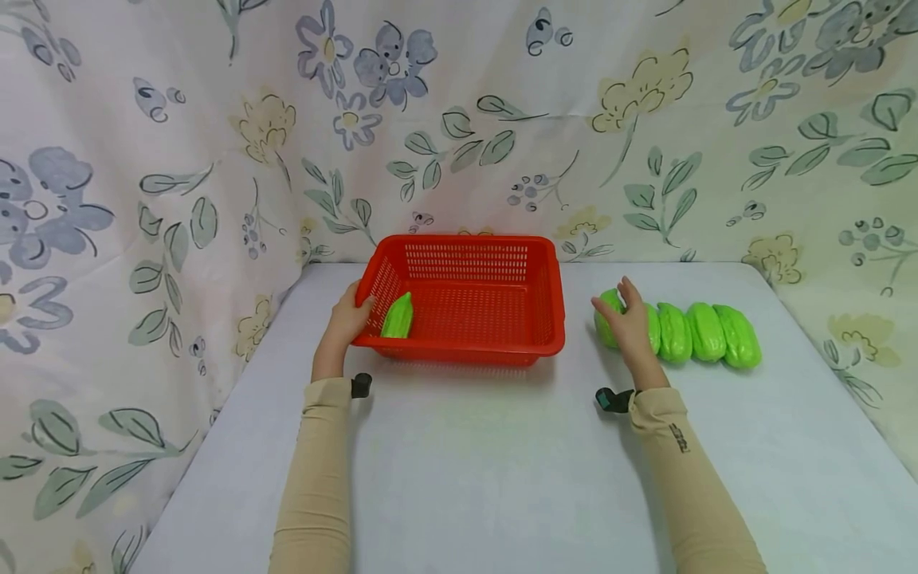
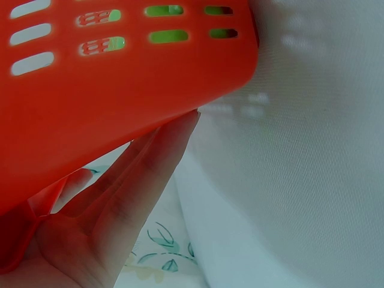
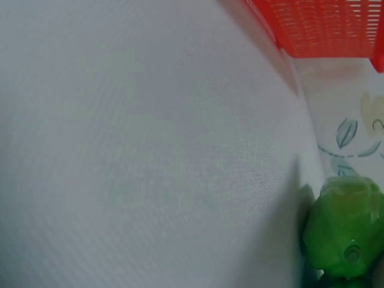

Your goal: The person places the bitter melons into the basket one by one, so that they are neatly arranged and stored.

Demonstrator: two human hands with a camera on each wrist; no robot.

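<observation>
My left hand (image 1: 347, 319) grips the left rim of a red plastic basket (image 1: 469, 351), thumb over the edge. In the left wrist view, the fingers (image 2: 159, 147) reach along the basket's outer wall. One bright green, ridged vegetable like a bitter melon (image 1: 398, 317) lies inside, at the basket's left end. My right hand (image 1: 631, 328) is over the leftmost vegetable (image 1: 608, 335) of a row, with thumb and fingers spread apart. A green vegetable (image 3: 342, 231) shows at the lower right of the right wrist view; the right hand is mostly outside that view.
Several more green vegetables (image 1: 706, 331) lie side by side on the white table (image 1: 488, 462), right of the right hand. Behind the table hangs a flowered cloth (image 1: 459, 119), which also runs along both sides. The basket stands near the table's back edge.
</observation>
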